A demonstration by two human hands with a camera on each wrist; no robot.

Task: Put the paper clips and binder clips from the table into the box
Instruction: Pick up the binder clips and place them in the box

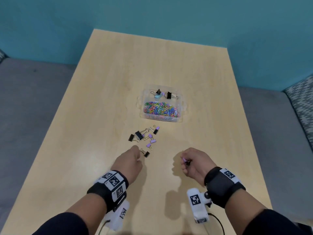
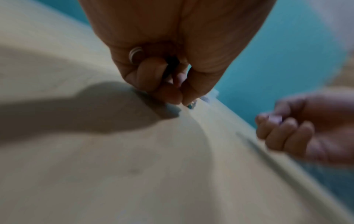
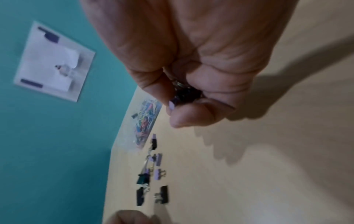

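Two hands work low over a light wooden table (image 1: pixel 211 99), each wrist wrapped in a black band carrying square printed markers. The right hand (image 1: pixel 194 162), nearest the camera, is curled into a loose fist around small binder clips (image 3: pixel 188 93), one purple and at least one black, with the purple end peeping out between thumb and fingers; it is lifted off the table, casting a shadow beneath. The left hand (image 1: pixel 131 161), a ring on one finger, has its fingertips (image 2: pixel 172 94) bunched together just above the tabletop, right beside a lone black clip (image 1: pixel 145 153); whether it pinches anything cannot be told from the blurred wrist view. Beyond that clip, a loose cluster (image 1: pixel 144 135) of black and purple binder clips lies scattered on the table, some touching, some apart. Farther on, toward the middle of the table, stands a clear plastic box (image 1: pixel 180 114) with two compartments: the nearer one is heaped with multicoloured paper clips (image 1: pixel 160 108), the farther one holds a few binder clips (image 1: pixel 163 94), black, purple and pale blue. A teal wall (image 1: pixel 152 14) rises behind the table, and grey seating (image 1: pixel 33 99) flanks it on either side.
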